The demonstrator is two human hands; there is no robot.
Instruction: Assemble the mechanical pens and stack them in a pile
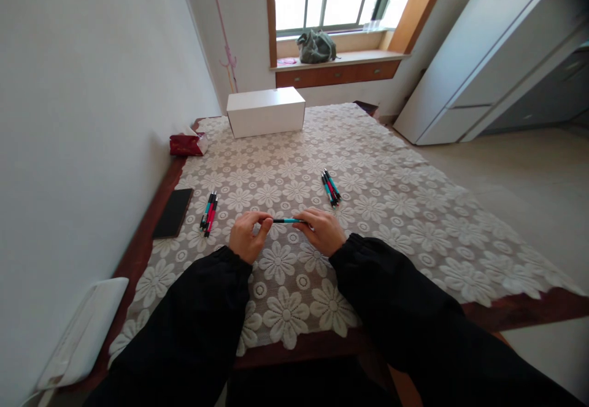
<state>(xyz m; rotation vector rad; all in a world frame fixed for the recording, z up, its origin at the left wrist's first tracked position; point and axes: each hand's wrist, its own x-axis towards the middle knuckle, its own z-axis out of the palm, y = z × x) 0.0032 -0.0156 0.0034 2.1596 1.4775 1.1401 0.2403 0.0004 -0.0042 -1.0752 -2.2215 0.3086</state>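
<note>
Between my two hands, a blue and black pen (286, 220) is held level above the tablecloth. The fingers of my left hand (251, 234) pinch its black end. My right hand (321, 230) grips the other end, which its fingers partly hide. To the left of my left hand lies a small group of pens (209, 213) in blue, black and pink-red. Beyond my right hand, another bunch of pens (331, 188) in similar colours rests on the cloth.
A flower-patterned lace cloth (285, 312) covers the wooden table. At the left edge lie a black flat pad (173, 213), a red tissue pack (188, 144) and a white device (85, 333). A white box (265, 112) stands at the far end. The wall borders the left side.
</note>
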